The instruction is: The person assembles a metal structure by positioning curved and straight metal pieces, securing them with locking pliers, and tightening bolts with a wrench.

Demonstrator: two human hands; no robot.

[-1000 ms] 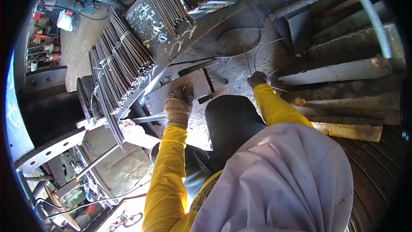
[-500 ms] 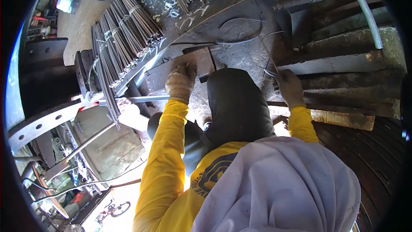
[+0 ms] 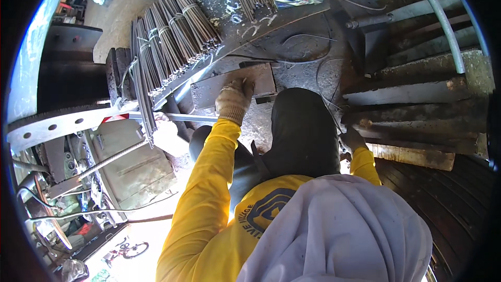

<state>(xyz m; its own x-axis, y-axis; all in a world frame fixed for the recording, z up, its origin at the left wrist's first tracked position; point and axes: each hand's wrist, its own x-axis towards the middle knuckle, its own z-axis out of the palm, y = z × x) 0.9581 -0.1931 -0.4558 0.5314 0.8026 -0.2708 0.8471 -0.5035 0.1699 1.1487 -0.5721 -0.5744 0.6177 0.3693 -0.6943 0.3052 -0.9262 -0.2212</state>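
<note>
My left hand [image 3: 234,98], in a light knit glove, is over a flat brown metal plate [image 3: 209,87] lying in front of my knees. Its fingers are curled down against the plate; whatever is between them is hidden. My right hand [image 3: 353,140], in a darker glove, is low beside my right knee [image 3: 302,120]. The fingers on that side look closed, and a thin dark cable [image 3: 319,75] runs down toward them. What it holds is too small and dark to name. Under the plate's far and right edges, darker metal pieces show.
Bundled thin metal rods [image 3: 172,36] lie beyond the plate to the left. Heavy dark beams [image 3: 412,94] are stacked at the right, with a pale wooden block [image 3: 415,156] below them. A grey pipe [image 3: 443,21] crosses the upper right. A perforated metal bar [image 3: 57,125] extends at left.
My right hand has drawn back toward my body, from the beams to beside my knee. My left hand stays on the plate. The whole view has shifted slightly.
</note>
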